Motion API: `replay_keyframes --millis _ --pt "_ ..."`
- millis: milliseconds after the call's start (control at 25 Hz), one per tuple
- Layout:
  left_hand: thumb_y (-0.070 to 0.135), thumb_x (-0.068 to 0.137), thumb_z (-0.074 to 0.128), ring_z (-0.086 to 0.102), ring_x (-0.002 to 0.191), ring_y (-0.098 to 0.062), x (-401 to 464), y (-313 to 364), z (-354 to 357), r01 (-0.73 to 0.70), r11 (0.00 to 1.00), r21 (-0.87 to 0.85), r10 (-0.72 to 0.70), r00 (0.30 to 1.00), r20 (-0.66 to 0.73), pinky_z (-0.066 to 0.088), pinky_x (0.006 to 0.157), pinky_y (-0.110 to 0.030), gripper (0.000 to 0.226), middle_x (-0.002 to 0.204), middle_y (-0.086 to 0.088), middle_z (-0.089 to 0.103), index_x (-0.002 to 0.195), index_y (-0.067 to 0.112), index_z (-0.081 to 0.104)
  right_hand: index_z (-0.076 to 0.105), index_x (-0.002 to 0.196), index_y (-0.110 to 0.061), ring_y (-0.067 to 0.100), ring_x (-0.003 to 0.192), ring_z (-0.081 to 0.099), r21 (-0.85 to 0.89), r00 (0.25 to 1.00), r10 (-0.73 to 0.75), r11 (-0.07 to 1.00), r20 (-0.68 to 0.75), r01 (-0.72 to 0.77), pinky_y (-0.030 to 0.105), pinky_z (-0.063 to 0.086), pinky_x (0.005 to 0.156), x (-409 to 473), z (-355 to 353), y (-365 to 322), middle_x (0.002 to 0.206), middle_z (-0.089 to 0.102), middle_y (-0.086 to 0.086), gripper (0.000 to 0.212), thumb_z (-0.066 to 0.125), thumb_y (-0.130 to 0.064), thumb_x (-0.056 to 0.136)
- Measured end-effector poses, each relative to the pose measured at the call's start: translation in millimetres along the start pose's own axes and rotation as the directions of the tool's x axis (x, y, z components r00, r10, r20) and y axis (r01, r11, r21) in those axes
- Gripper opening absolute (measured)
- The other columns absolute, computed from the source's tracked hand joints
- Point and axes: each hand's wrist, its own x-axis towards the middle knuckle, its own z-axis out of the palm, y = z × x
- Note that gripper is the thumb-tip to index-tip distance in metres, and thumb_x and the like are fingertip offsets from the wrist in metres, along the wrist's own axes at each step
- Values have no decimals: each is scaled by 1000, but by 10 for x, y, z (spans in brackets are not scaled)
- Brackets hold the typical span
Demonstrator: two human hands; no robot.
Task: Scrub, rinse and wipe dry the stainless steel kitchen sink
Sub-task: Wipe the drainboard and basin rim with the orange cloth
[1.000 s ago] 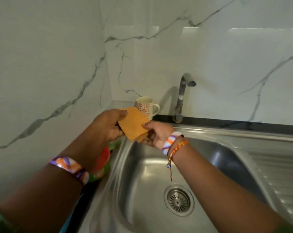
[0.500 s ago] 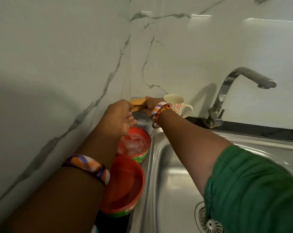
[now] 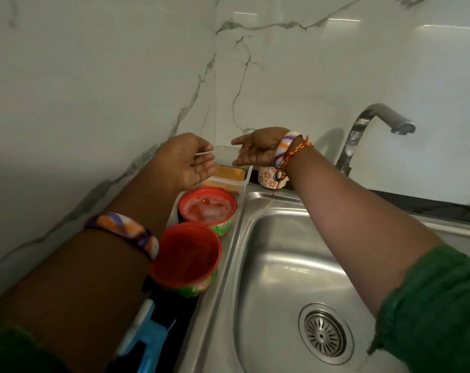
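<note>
Hovering with fingers spread and empty, the left hand [image 3: 193, 162] and right hand [image 3: 255, 150] flank a clear container [image 3: 239, 179] holding the orange cloth [image 3: 229, 173], beside the sink [image 3: 287, 265]; a clean withdrawal should avoid tipping the soapy red tub [image 3: 208, 208].

The orange sponge [image 3: 229, 173] has been released, apparently into the clear container [image 3: 246, 176]; both hands [image 3: 190, 162] [image 3: 255, 150] have been lifted, fingers loosened.
</note>
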Motion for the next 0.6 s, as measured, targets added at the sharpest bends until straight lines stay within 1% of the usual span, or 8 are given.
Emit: replay_keyframes --millis 40,80,120,200,280,400,520,600 --pt "11 96 44 55 77 -15 -105 19 8 -32 999 0 32 999 -10 50 79 -29 21 84 -8 55 80 6 56 50 125 3 35 134 36 94 999 -45 995 30 42 39 34 111 -180 14 -5 138 36 23 39 28 14 94" --pt "12 96 45 57 79 -15 -232 8 15 -55 999 -1 55 998 -21 50 76 -28 20 85 -7 57 81 7 56 50 125 3 31 125 45 94 993 -98 991 65 92 35 41 105 -390 30 10 131 41 23 40 26 13 95" --pt "13 96 46 59 81 -14 -354 -26 6 -69 997 20 69 998 -9 50 75 -28 19 87 -7 60 82 8 58 50 125 2 27 111 54 59 983 -138 990 123 131 31 50 93 -601 40 43 119 49 21 40 26 12 95" --pt "14 95 47 61 81 -13 -645 -138 2 -83 995 50 82 996 28 52 69 -26 17 88 -5 63 84 10 59 56 110 -1 22 84 61 -18 962 -162 985 219 170 25 58 71 -1017 56 148 98 57 15 32 33 14 92" --pt "13 95 48 63 75 -12 -947 -290 19 -98 995 22 97 994 51 55 60 -25 17 84 -5 64 84 9 60 57 98 -1 18 73 64 -47 936 -179 978 304 202 25 58 67 -1410 18 340 88 60 13 25 42 17 88" --pt "12 95 46 66 56 -7 -1380 -555 -1 -104 994 14 103 994 30 55 53 -20 21 69 -2 68 81 8 60 60 103 1 12 66 67 -95 911 -165 972 377 216 24 58 68 -1884 -25 699 85 64 10 23 49 13 87" --pt "9 93 53 57 51 -10 -1647 -944 -235 -184 949 256 217 970 -107 50 48 -17 20 65 -6 62 74 9 61 60 101 -1 12 66 66 -179 907 -26 978 419 111 25 58 66 -2126 -20 1146 86 62 11 20 51 10 88" --pt "9 86 62 54 53 -17 -1741 -1235 -537 -155 776 612 356 908 -222 46 52 -22 18 64 -10 58 68 8 60 59 92 -5 14 65 65 -262 890 98 965 446 26 26 58 64 -2212 69 1453 83 62 11 16 51 9 88"
